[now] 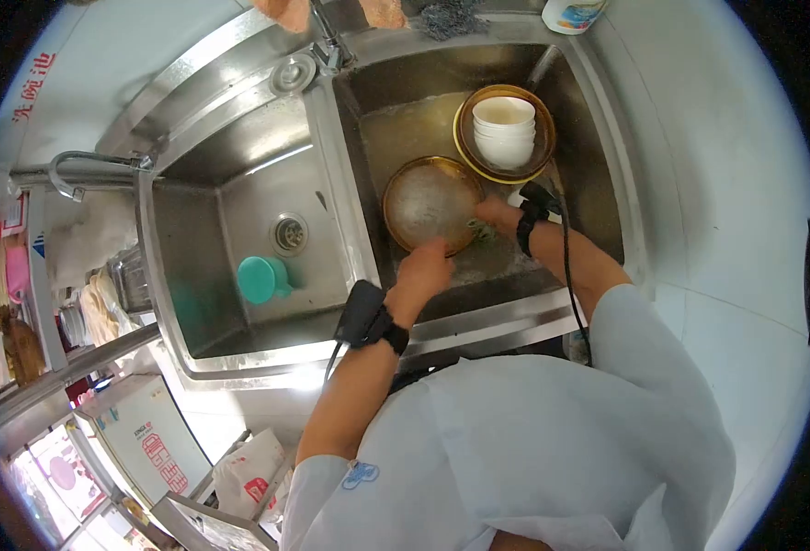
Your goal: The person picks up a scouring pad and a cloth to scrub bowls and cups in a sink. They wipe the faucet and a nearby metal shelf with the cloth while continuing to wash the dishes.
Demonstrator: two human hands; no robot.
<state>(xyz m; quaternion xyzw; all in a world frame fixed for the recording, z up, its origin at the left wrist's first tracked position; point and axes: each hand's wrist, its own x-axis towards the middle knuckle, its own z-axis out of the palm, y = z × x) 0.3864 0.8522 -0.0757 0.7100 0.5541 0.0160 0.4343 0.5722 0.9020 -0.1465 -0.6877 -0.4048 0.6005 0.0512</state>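
One round brown dish holding cloudy water lies in the right basin, the left hand at its near rim and the right hand at its right edge; whether either hand's fingers grip it, I cannot tell. Just beyond, white bowls stand stacked in another brown dish, while a green cup lies in the left basin.
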